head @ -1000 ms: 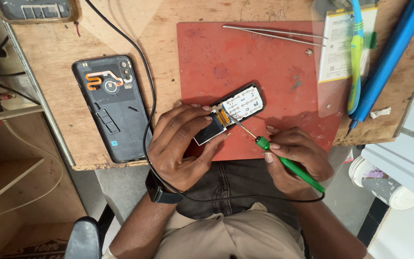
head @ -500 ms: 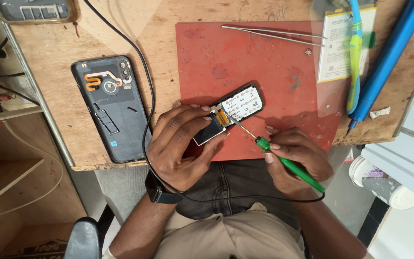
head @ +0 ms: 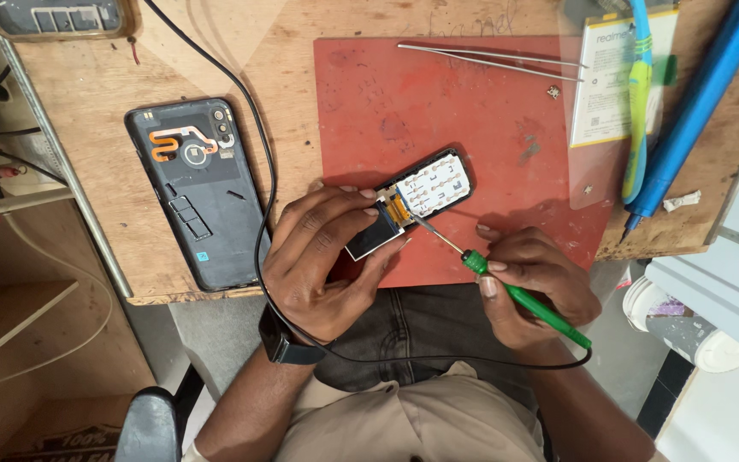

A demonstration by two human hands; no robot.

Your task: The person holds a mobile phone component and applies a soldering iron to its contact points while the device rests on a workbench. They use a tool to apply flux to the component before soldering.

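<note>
The small keypad phone (head: 412, 203) lies opened on the red mat (head: 472, 111), at the mat's near edge — its little screen lifted in the closed grip of the left hand (head: 327, 261). The right hand (head: 536, 282) is closed around a green screwdriver (head: 523, 298), its tip touching the phone's board beside the screen. Left of the mat, a dark smartphone (head: 198, 192) lies back-up on the wooden table (head: 87, 94), a black cable (head: 254, 128) running past it. Farther off — tweezers (head: 489, 58) and a blue tool (head: 694, 103).
</note>
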